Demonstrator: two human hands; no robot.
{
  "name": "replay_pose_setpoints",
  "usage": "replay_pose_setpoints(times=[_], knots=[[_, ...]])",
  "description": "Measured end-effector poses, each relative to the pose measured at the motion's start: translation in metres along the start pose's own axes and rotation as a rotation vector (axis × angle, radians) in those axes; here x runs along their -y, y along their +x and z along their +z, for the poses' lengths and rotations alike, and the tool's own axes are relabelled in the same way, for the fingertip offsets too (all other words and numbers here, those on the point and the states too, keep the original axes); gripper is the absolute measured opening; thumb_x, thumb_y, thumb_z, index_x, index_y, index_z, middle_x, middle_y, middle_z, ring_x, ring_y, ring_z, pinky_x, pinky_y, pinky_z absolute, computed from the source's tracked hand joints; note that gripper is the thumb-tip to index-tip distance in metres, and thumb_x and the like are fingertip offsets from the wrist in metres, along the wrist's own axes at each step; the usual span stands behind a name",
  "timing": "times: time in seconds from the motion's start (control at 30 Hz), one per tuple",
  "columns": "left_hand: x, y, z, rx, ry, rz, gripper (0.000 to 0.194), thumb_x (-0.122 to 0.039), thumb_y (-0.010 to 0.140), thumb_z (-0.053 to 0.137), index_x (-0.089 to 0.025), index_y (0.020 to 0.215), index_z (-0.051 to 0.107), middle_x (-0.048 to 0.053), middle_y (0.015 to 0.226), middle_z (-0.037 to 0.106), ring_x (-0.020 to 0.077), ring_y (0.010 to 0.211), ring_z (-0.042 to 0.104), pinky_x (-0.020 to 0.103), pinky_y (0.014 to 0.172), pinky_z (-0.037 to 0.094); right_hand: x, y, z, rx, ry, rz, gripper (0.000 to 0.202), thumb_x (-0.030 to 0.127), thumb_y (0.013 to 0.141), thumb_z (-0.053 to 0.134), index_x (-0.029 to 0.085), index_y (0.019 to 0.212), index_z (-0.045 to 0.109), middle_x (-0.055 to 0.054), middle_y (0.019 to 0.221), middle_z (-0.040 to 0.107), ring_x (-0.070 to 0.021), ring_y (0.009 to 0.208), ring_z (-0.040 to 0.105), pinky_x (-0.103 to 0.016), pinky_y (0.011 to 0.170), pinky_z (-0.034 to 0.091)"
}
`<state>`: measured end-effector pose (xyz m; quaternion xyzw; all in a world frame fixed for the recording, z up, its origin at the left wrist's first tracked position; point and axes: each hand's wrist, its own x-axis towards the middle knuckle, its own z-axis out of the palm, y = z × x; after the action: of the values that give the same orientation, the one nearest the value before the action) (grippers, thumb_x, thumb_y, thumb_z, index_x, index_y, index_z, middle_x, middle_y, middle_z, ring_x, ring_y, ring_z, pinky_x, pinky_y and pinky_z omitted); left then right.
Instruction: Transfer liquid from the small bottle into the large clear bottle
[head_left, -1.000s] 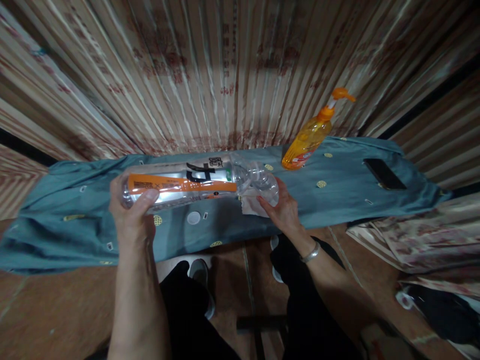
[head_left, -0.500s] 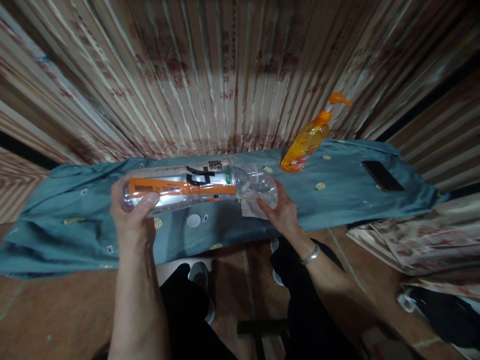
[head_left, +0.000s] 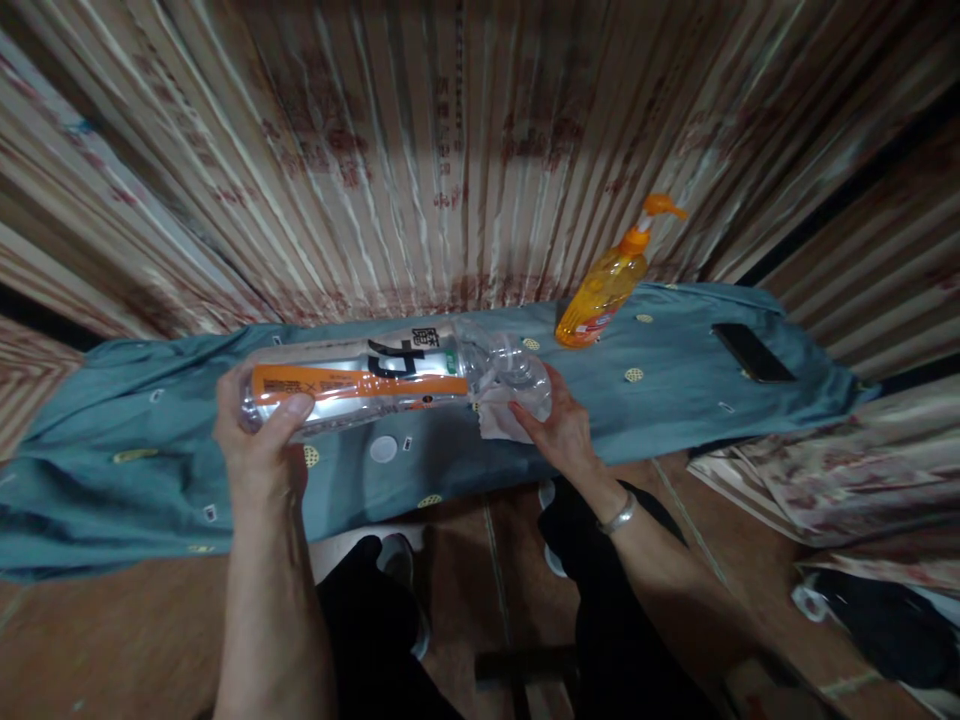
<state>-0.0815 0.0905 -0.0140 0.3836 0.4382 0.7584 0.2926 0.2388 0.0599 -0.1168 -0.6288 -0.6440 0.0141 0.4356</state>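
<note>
My left hand [head_left: 259, 430] is wrapped round the base end of a big clear plastic bottle [head_left: 360, 385] with an orange and silver label, thumb on the near side. The bottle lies sideways in the air above the cloth. At its neck end, my right hand [head_left: 561, 425] grips a clear, rounded plastic piece [head_left: 536, 385], fingers closed on its far right side. Whether this piece is joined to the bottle or only touches it, I cannot tell. A pale scrap of paper or tissue [head_left: 501, 418] hangs beneath the neck, near my right thumb.
Blue-green patterned cloth [head_left: 667, 405] covers the narrow table. On it stand an orange pump bottle [head_left: 600, 300] and, farther right, a dark phone [head_left: 752, 352]. A whitish disc [head_left: 384, 449] lies on or is printed on the cloth. Behind hangs a striped curtain [head_left: 420, 150].
The view has shifted slightly, so the table things sit a little farther left. Both hands keep their grips, and the bottle is rolled slightly, with more of its label facing up.
</note>
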Motion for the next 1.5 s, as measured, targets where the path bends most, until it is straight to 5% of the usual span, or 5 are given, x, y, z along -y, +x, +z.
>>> replay_pose_setpoints(times=[0.4, 0.93, 1.5], knots=[[0.007, 0.004, -0.003, 0.014, -0.01, 0.009, 0.06, -0.029, 0.035, 0.091, -0.019, 0.091, 0.073, -0.001, 0.087, 0.068, 0.0159, 0.078, 0.06, 0.03, 0.077, 0.045, 0.003, 0.001, 0.001, -0.006, 0.013, 0.018, 0.067, 0.057, 0.092, 0.066, 0.017, 0.145, 0.054, -0.019, 0.133, 0.076, -0.0346, 0.114, 0.078, -0.046, 0.093, 0.066], [0.016, 0.006, -0.01, 0.088, 0.127, 0.117, 0.05, -0.042, 0.05, 0.087, -0.024, 0.094, 0.071, -0.001, 0.091, 0.066, 0.0173, 0.077, 0.06, 0.035, 0.075, 0.049, 0.003, 0.001, -0.002, 0.015, 0.045, 0.027, 0.065, 0.052, 0.091, 0.068, 0.017, 0.144, 0.054, -0.018, 0.135, 0.075, -0.0346, 0.119, 0.076, -0.049, 0.099, 0.064], [0.011, 0.006, -0.006, 0.041, 0.07, 0.076, 0.058, -0.037, 0.041, 0.089, -0.024, 0.095, 0.071, -0.002, 0.088, 0.065, 0.0168, 0.077, 0.058, 0.035, 0.079, 0.048, 0.003, 0.001, -0.003, 0.015, 0.028, 0.042, 0.066, 0.051, 0.09, 0.069, 0.017, 0.145, 0.054, -0.018, 0.134, 0.075, -0.0352, 0.117, 0.077, -0.049, 0.097, 0.064]])
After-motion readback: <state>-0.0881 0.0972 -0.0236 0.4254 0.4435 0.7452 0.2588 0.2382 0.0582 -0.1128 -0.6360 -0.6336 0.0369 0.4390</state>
